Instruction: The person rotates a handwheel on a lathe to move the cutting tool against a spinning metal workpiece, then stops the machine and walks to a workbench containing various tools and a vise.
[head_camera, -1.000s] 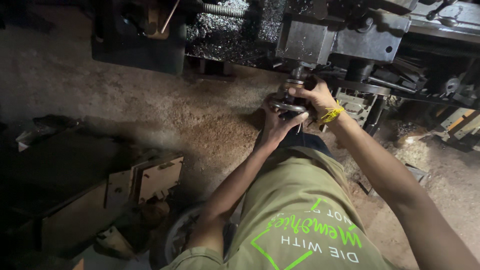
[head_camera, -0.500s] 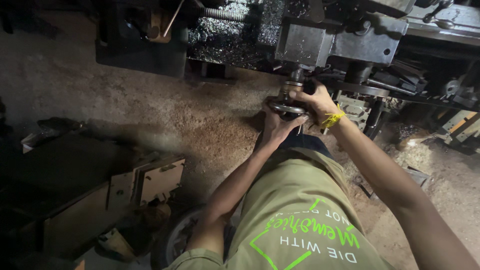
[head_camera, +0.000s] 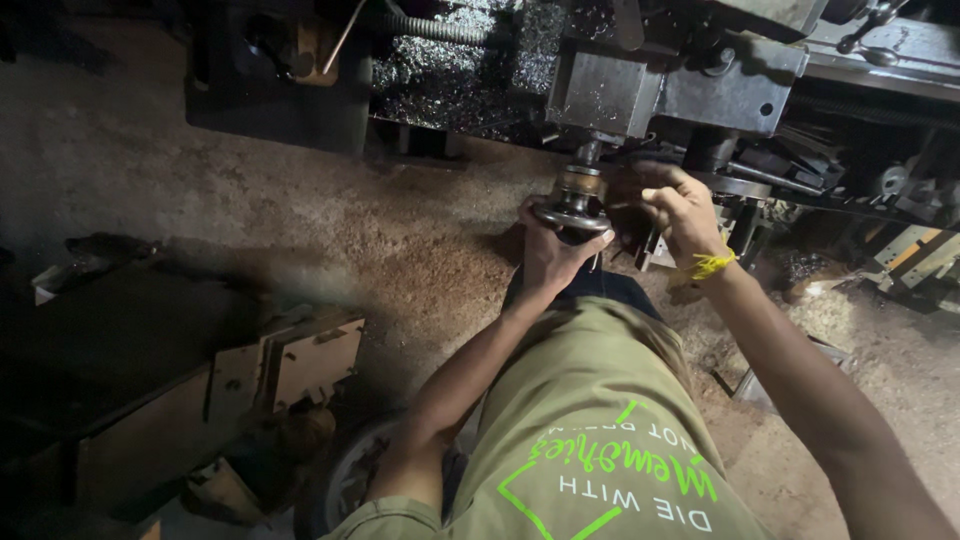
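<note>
Head cam, looking straight down: upper middle of the frame, a round metal handwheel (head_camera: 573, 212) sits on a short shaft under the grey carriage block (head_camera: 610, 95) of a lathe. The left hand (head_camera: 548, 252) cups the wheel from below, fingers wrapped on its rim. The right hand (head_camera: 685, 208) is just beside it to the right, fingers curled, but I can't tell if they're gripping anything. The wheel looks like solid steel, stiff and probably oily, so the rim seems the place to grab. Metal swarf (head_camera: 450, 55) is piled at top, sawdusty floor (head_camera: 330, 230) below.
</note>
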